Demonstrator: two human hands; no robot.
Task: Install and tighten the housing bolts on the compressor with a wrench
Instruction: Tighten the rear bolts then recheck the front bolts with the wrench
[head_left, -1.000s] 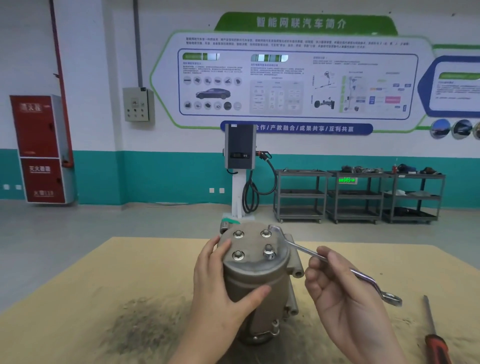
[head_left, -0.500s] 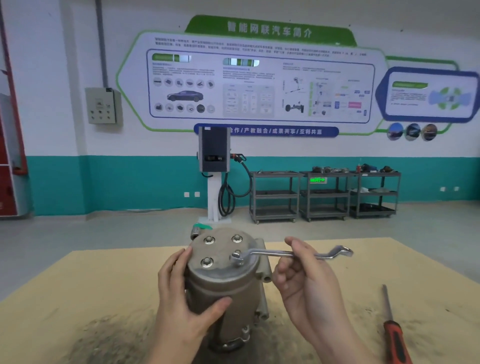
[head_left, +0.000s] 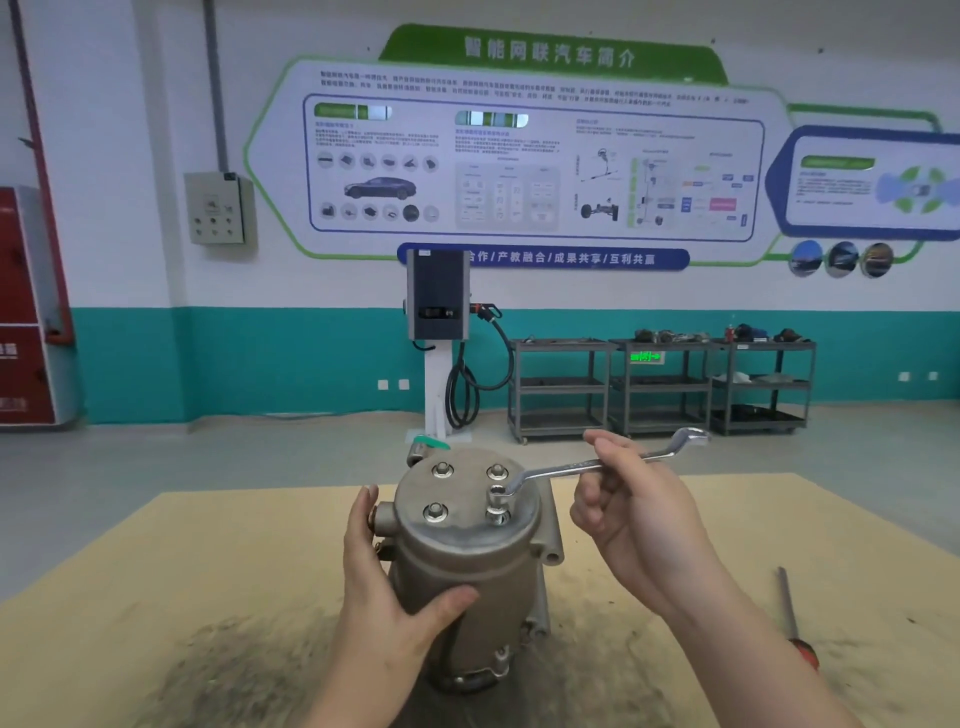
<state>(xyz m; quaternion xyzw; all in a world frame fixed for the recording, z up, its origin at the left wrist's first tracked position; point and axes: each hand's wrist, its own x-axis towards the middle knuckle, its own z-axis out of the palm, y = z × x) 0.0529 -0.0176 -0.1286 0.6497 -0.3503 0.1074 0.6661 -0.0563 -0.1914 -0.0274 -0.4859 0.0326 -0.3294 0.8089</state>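
A grey metal compressor (head_left: 467, 566) stands upright on the yellow-brown table (head_left: 208, 561). Its round top cover carries several bolts; the near-right bolt (head_left: 497, 514) stands a little proud of the cover. My left hand (head_left: 384, 587) grips the compressor's left side, thumb across the front. My right hand (head_left: 634, 514) holds the shaft of a silver ring wrench (head_left: 582, 465), whose ring end sits over the near-right bolt. The wrench's other end points away to the right.
A screwdriver with a red handle (head_left: 795, 623) lies on the table at the right. A dark smudged patch covers the table near the front. Beyond the table are an open floor, a charging post (head_left: 439, 332) and grey shelf carts (head_left: 660, 384) by the wall.
The wrench handle has swung from the near right round to the far right, with its ring end now on the near-right bolt. My left hand stays on the compressor.
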